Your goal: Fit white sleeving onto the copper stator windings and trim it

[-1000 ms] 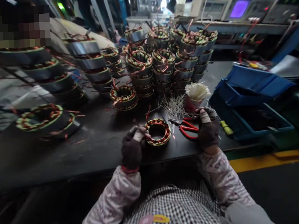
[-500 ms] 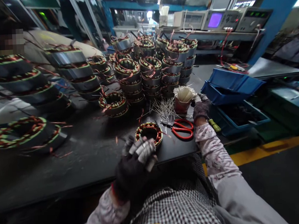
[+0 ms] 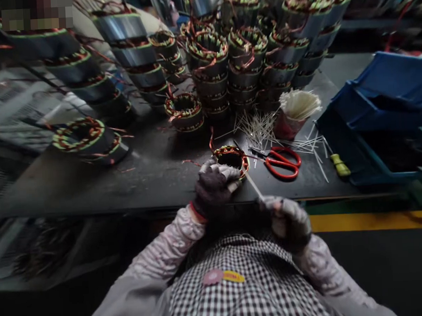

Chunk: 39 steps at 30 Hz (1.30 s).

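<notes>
A small ring-shaped motor stator (image 3: 246, 169) with copper windings lies near the table's front edge. My left hand (image 3: 215, 183), in a dark glove with pale fingertips, is closed on its near left rim and hides part of it. In my right hand (image 3: 287, 217), also gloved, a thin white cable tie (image 3: 255, 186) is pinched, its far end at the stator's right rim. Right of the stator lie red-handled scissors (image 3: 284, 162). Behind them, loose white ties (image 3: 261, 129) are scattered beside a reddish cup (image 3: 289, 125) packed with more.
Tall stacks of stators (image 3: 210, 78) stand across the back and left. A pair of stacked stators (image 3: 90, 140) sits at left. Blue bins (image 3: 385, 106) and a yellow-green handle (image 3: 339, 165) are at right. Part of another person shows at the upper left.
My right hand has come back from the cup towards me, with a white tie in it. My left hand has settled on the stator's rim. The view has tilted down.
</notes>
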Tool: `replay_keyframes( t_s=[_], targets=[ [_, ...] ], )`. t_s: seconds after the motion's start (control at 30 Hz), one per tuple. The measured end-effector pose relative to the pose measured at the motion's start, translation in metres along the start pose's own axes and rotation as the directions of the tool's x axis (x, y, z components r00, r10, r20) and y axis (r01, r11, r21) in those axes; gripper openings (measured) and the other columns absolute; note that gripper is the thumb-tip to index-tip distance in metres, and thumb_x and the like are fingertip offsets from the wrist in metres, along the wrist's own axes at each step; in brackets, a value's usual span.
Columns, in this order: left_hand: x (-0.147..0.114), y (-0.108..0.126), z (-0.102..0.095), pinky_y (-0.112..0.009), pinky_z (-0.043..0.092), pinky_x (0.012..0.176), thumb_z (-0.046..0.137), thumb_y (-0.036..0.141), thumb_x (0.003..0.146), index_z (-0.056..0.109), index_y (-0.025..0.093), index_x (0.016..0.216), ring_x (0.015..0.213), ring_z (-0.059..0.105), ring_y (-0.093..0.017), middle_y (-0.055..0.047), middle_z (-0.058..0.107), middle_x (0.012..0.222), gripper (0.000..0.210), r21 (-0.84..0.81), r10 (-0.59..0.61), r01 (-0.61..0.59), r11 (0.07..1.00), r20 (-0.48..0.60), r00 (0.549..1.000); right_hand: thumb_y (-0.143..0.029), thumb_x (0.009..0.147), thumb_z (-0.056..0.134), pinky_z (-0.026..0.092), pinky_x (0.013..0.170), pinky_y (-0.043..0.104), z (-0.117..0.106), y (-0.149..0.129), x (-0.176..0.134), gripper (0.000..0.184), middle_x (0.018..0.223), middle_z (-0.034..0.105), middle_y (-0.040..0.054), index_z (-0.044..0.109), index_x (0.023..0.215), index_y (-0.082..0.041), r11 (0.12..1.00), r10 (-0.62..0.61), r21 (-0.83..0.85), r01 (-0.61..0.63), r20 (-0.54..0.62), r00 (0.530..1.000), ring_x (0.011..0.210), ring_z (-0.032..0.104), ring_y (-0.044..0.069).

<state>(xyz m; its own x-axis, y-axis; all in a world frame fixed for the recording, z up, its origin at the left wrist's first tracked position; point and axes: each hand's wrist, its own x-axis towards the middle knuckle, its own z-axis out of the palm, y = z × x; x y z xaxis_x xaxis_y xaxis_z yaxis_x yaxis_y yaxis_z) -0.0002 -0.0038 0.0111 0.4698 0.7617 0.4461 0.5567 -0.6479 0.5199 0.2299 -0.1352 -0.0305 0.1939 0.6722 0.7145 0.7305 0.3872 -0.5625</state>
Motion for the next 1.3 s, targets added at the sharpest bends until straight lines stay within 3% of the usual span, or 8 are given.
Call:
replay_keyframes(
  t_s=[0.13, 0.3, 0.47, 0.53, 0.63, 0.9, 1.17, 1.3],
  targets=[
    [-0.013, 0.007, 0.014, -0.054, 0.049, 0.125, 0.065, 0.029, 0.103, 0.08, 0.023, 0.117, 0.116, 0.079, -0.026, -0.007, 0.085, 0.116, 0.021, -0.022, -0.073, 0.071, 0.997, -0.158, 0.985, -0.021, 0.102, 0.061, 0.065, 0.062, 0.035, 0.006, -0.023, -0.034, 0.03, 0.087, 0.08, 0.0017, 0.066, 0.13, -0.028, 0.994, -0.089, 0.06, 0.089, -0.004, 0.996, 0.07, 0.074, 0.022],
    [-0.008, 0.007, 0.011, -0.058, 0.054, 0.12, 0.065, 0.033, 0.101, 0.078, 0.017, 0.12, 0.13, 0.074, -0.034, -0.014, 0.084, 0.121, 0.027, 0.034, -0.088, 0.095, 0.995, -0.175, 0.981, -0.017, 0.102, 0.063, 0.068, 0.069, 0.035, 0.015, -0.019, -0.003, 0.034, 0.096, 0.082, 0.0039, 0.068, 0.132, -0.03, 0.997, -0.059, 0.061, 0.057, 0.04, 0.997, 0.077, 0.079, 0.022],
    [-0.001, 0.017, 0.021, -0.048, 0.065, 0.104, 0.078, 0.033, 0.092, 0.077, 0.019, 0.115, 0.108, 0.081, -0.029, -0.01, 0.085, 0.109, 0.027, -0.303, -0.331, 0.263, 0.916, -0.199, 0.922, -0.03, 0.102, 0.067, 0.069, 0.082, 0.04, 0.041, -0.02, 0.04, 0.018, 0.103, 0.084, 0.0047, 0.076, 0.117, -0.029, 0.918, 0.157, 0.332, -0.215, 0.193, 0.969, 0.09, 0.081, 0.024],
    [-0.001, 0.018, 0.025, -0.043, 0.067, 0.095, 0.079, 0.03, 0.091, 0.077, 0.02, 0.111, 0.095, 0.082, -0.024, -0.007, 0.086, 0.106, 0.023, -0.475, -0.41, 0.277, 0.835, -0.203, 0.889, -0.038, 0.099, 0.073, 0.069, 0.079, 0.039, 0.045, -0.021, 0.054, 0.014, 0.096, 0.083, 0.0036, 0.078, 0.107, -0.027, 0.787, 0.245, 0.477, -0.392, 0.34, 0.908, 0.084, 0.079, 0.023],
    [-0.002, 0.017, 0.023, -0.05, 0.061, 0.108, 0.083, 0.026, 0.088, 0.079, 0.022, 0.09, 0.09, 0.081, -0.023, -0.003, 0.085, 0.092, 0.006, -0.432, -0.317, 0.196, 0.88, -0.229, 0.92, -0.043, 0.094, 0.081, 0.063, 0.062, 0.032, 0.04, -0.022, 0.069, 0.021, 0.079, 0.078, 0.0007, 0.077, 0.096, -0.023, 0.629, 0.343, 0.512, -0.585, 0.493, 0.8, 0.065, 0.072, 0.018],
    [-0.003, 0.018, 0.016, -0.053, 0.053, 0.116, 0.082, 0.019, 0.087, 0.082, 0.026, 0.09, 0.094, 0.079, -0.024, 0.0, 0.086, 0.094, 0.008, -0.284, -0.223, 0.159, 0.946, -0.212, 0.951, -0.032, 0.095, 0.074, 0.065, 0.087, 0.04, 0.041, -0.023, 0.088, 0.011, 0.098, 0.084, 0.004, 0.081, 0.1, -0.026, 0.88, 0.219, 0.279, -0.384, 0.481, 0.849, 0.091, 0.079, 0.023],
    [-0.002, 0.019, 0.014, -0.053, 0.051, 0.116, 0.081, 0.02, 0.089, 0.081, 0.025, 0.09, 0.094, 0.08, -0.023, 0.001, 0.086, 0.095, 0.005, -0.29, -0.219, 0.153, 0.945, -0.21, 0.953, -0.028, 0.097, 0.073, 0.065, 0.079, 0.035, 0.039, -0.023, 0.087, 0.008, 0.096, 0.083, 0.003, 0.079, 0.101, -0.026, 0.915, 0.144, 0.291, -0.279, 0.41, 0.9, 0.083, 0.078, 0.02],
    [-0.002, 0.02, 0.013, -0.054, 0.048, 0.12, 0.083, 0.019, 0.087, 0.083, 0.026, 0.092, 0.097, 0.081, -0.024, 0.0, 0.087, 0.098, 0.008, -0.295, -0.235, 0.174, 0.939, -0.184, 0.954, -0.028, 0.095, 0.073, 0.066, 0.077, 0.036, 0.043, -0.02, 0.089, 0.008, 0.093, 0.084, 0.0041, 0.079, 0.099, -0.025, 0.928, 0.166, 0.235, -0.289, 0.433, 0.886, 0.083, 0.079, 0.022]
  ],
)
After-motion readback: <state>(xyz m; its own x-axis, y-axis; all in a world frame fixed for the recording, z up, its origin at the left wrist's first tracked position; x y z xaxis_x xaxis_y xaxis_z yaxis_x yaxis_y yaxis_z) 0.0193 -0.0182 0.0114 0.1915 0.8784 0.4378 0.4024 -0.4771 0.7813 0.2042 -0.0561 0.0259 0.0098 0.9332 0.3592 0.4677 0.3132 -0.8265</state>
